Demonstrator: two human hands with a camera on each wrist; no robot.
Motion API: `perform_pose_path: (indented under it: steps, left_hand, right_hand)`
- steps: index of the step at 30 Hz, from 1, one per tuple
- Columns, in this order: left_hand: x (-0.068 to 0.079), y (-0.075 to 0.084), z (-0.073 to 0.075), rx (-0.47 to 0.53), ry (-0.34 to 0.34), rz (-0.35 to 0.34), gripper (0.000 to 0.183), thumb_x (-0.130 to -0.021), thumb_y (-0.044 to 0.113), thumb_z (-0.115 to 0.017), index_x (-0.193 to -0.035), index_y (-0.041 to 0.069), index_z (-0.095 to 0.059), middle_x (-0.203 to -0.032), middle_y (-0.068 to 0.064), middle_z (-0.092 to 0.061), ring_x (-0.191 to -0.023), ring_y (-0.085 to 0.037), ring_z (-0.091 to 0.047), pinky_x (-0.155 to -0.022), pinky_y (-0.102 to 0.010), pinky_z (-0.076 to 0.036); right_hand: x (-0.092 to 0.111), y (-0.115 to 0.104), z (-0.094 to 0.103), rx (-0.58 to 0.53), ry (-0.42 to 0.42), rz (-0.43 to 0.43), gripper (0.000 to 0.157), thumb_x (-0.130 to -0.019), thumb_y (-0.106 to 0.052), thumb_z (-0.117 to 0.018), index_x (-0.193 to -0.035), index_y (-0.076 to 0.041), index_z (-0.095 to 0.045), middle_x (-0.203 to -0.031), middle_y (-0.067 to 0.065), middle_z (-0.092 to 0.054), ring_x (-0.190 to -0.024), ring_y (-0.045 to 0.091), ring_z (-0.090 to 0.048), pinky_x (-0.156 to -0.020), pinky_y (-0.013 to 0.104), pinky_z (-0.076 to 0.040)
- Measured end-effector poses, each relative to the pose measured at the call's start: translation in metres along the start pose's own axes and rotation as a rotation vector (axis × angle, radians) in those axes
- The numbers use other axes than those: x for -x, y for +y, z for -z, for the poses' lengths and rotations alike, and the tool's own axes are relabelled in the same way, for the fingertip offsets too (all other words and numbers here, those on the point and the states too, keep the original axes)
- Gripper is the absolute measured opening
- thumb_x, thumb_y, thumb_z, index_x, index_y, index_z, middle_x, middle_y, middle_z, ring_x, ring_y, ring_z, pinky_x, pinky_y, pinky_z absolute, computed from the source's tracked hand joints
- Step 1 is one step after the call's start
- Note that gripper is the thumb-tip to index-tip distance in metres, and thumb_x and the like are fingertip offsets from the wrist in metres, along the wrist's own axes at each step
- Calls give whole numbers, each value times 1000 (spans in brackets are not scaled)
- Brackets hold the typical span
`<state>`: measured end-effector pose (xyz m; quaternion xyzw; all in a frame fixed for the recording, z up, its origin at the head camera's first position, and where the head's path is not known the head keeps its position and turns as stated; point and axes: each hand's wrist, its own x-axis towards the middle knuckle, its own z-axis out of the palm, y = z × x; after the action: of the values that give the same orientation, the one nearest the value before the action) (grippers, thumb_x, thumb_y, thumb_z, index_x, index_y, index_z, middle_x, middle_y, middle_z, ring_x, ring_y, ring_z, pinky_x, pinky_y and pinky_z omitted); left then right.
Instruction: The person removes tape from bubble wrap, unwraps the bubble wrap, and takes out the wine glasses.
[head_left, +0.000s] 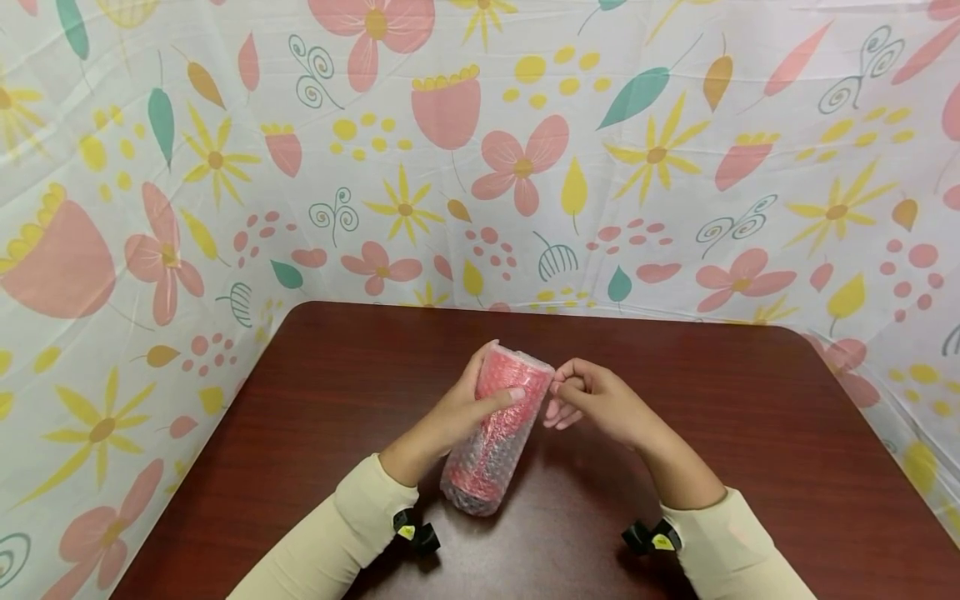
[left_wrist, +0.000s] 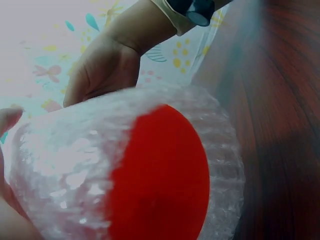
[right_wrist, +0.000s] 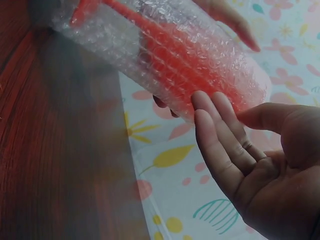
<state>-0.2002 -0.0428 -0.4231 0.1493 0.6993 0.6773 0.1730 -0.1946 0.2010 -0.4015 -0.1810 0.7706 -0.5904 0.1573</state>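
A cylindrical item in bubble wrap (head_left: pixel 498 442), red showing through the clear layers, is tilted above the table. My left hand (head_left: pixel 467 410) grips its upper part from the left, thumb across the front. At the upper right corner, my right hand (head_left: pixel 600 404) pinches the wrap's edge between thumb and forefinger; its other fingers (right_wrist: pixel 225 140) are loosely bent in the right wrist view. A rounded red surface (left_wrist: pixel 160 180) shows at one end inside the wrap in the left wrist view. What the wrapped item is cannot be made out.
The dark reddish-brown wooden table (head_left: pixel 322 392) has rounded far corners. A flower-patterned cloth (head_left: pixel 480 167) hangs behind it and along its sides. Black straps with small devices sit at both wrists, below the cream sleeves (head_left: pixel 375 500).
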Motion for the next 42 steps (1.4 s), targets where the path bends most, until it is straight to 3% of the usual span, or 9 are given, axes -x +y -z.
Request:
perform_pose_path:
  steps: [3, 7, 15, 23, 27, 35, 39, 42]
  left_hand:
    - [0, 1, 0, 18, -31, -5, 83, -96, 25, -62, -161, 32, -11, -155, -14, -37, -121, -27, -54, -96, -40, -51]
    - [-1, -1, 0, 11, -14, -38, 79, -96, 23, -59, -161, 28, -15, -153, -17, -37, -119, -28, -55, -94, -40, -53]
    - [1, 0, -1, -9, 56, -52, 76, -95, 21, -60, -160, 26, -20, -153, -15, -38, -117, -28, -55, -92, -39, -53]
    - [0, 0, 0, 0, 73, -48, 75, -95, 25, -62, -158, 30, -22, -150, -15, -42, -111, -26, -58, -88, -40, -55]
    - [0, -2, 1, 10, 74, -46, 75, -95, 25, -62, -158, 33, -22, -147, -15, -45, -107, -25, -60, -86, -40, -55]
    - [1, -1, 0, 32, 39, -43, 76, -95, 29, -65, -157, 37, -22, -147, -15, -45, -108, -25, -62, -86, -41, -56]
    - [1, 0, -1, 37, 35, -51, 76, -95, 27, -65, -157, 37, -22, -149, -14, -43, -110, -27, -61, -87, -42, -56]
    - [1, 0, -3, 36, 39, -60, 77, -94, 25, -66, -157, 37, -22, -149, -15, -43, -111, -28, -61, -88, -44, -57]
  right_hand:
    - [-1, 2, 0, -2, -19, 7, 23, -106, -9, -46, -115, 13, -47, -93, 30, -69, -84, 34, -75, -76, 50, -61]
    - [0, 1, 0, 5, -24, 12, 24, -107, -9, -42, -117, 13, -46, -96, 29, -69, -91, 41, -73, -77, 46, -61]
    - [2, -1, 0, -36, -35, 20, 22, -108, -7, -42, -119, 12, -42, -106, 33, -69, -94, 33, -75, -78, 42, -62]
    - [4, -3, 4, 19, 23, -12, 22, -106, -15, -50, -117, 5, -52, -81, 20, -68, -70, 30, -73, -67, 46, -61]
    - [4, -3, 6, -22, 9, -6, 19, -106, -11, -47, -114, 5, -51, -84, 22, -69, -75, 31, -75, -71, 49, -61]
    - [3, -2, 4, -17, 27, 7, 25, -104, -15, -56, -111, 9, -51, -85, 21, -72, -79, 37, -75, -73, 52, -61]
    - [2, -1, 3, -22, 9, 16, 23, -107, -12, -48, -115, 10, -50, -92, 25, -72, -87, 44, -73, -76, 50, -61]
    - [2, 0, 2, -26, -21, 28, 25, -108, -11, -43, -118, 11, -49, -97, 28, -71, -90, 39, -74, -80, 49, -61]
